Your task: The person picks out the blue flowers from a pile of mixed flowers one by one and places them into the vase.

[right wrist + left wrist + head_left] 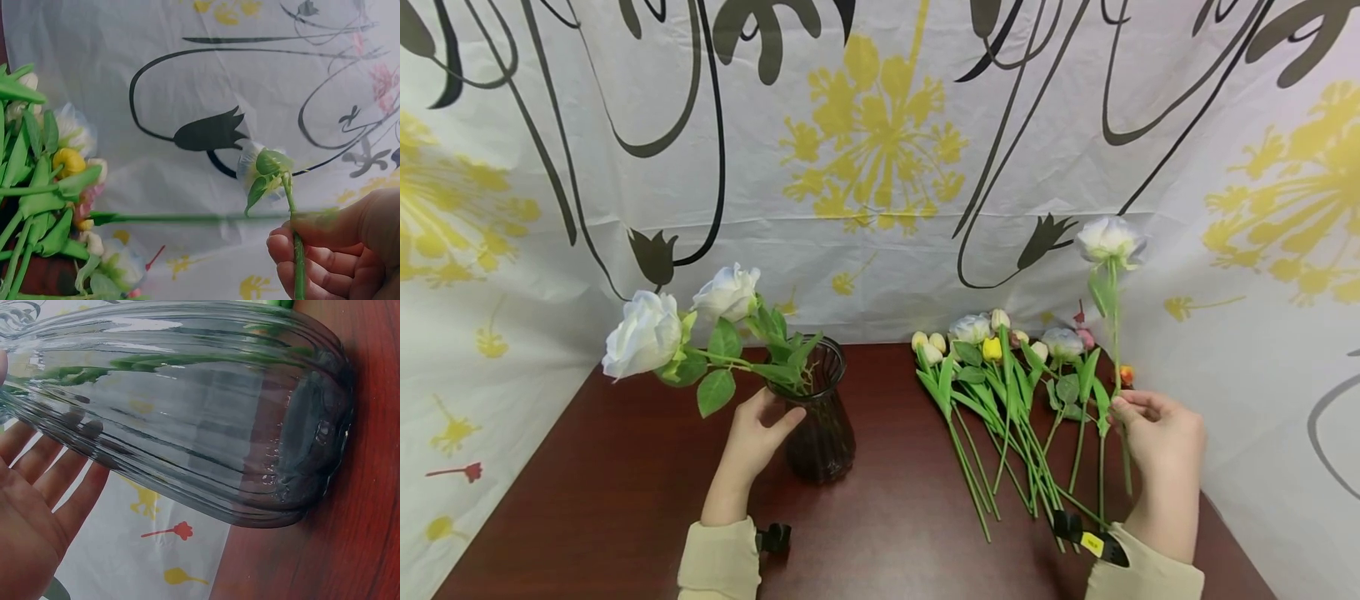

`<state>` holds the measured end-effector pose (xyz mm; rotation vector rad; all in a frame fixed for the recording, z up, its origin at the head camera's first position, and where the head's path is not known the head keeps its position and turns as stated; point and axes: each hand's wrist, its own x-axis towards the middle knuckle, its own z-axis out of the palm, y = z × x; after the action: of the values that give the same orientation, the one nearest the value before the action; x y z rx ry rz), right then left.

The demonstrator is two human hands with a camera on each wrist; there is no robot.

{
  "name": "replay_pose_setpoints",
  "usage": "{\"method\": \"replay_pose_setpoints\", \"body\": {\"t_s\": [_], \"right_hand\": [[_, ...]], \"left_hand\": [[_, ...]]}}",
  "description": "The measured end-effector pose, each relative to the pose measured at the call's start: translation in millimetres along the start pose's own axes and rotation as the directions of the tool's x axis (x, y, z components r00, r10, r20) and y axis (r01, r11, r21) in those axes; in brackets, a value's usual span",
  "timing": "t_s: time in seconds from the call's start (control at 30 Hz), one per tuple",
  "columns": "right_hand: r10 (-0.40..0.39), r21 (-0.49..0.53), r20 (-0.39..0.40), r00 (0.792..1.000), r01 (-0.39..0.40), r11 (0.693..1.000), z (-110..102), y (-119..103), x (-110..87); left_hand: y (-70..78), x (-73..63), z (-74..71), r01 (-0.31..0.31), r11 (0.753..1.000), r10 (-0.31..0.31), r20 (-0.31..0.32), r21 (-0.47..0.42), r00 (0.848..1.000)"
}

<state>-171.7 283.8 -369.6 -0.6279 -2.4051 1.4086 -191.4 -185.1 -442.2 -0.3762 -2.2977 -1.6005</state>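
At left centre a dark, clear ribbed glass vase (822, 442) stands upright on the table. My left hand (752, 437) holds it near the neck, thumb in front and fingers behind; in the left wrist view the fingers (75, 481) lie along the ribbed glass (187, 425). Two white roses (643, 333) lean left out of the vase's mouth, their stems visible through its wall. On the right, my right hand (1161, 433) pinches the green stem of another white rose (1111, 242), held upright with its bloom high above the table. The right wrist view shows thumb and fingers around that stem (299, 262).
Right of the vase, several artificial flowers lie in a pile, with white tulips (931, 352), a yellow tulip (992, 348) and pale roses (1063, 342) toward the back. Their stems (970, 475) point toward the front. A patterned cloth (880, 283) hangs behind the dark red table (895, 533).
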Motion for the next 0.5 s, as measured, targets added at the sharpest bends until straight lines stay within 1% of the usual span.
{"method": "replay_pose_setpoints", "body": {"t_s": [0.13,0.27,0.3,0.5], "right_hand": [[-0.009,0.024,-0.009,1.000,0.009,1.000,0,-5,-4.0],[-0.040,0.006,-0.018,0.999,0.040,0.999,1,-9,-7.5],[-0.053,-0.002,-0.022,0.998,0.053,0.999,2,-10,-8.2],[-0.115,-0.068,-0.035,0.993,0.113,0.991,4,-18,-13.5]], "left_hand": [[-0.7,0.3,0.0,0.031,0.999,-0.031,0.003,-0.011,1.000],[1.5,0.8,-0.4,0.065,0.998,-0.065,0.005,-0.013,0.998],[3.6,1.0,-0.5,0.071,0.997,-0.071,0.005,-0.013,0.997],[31.5,-0.4,-2.3,0.059,0.998,-0.059,0.014,-0.007,0.998]]}}
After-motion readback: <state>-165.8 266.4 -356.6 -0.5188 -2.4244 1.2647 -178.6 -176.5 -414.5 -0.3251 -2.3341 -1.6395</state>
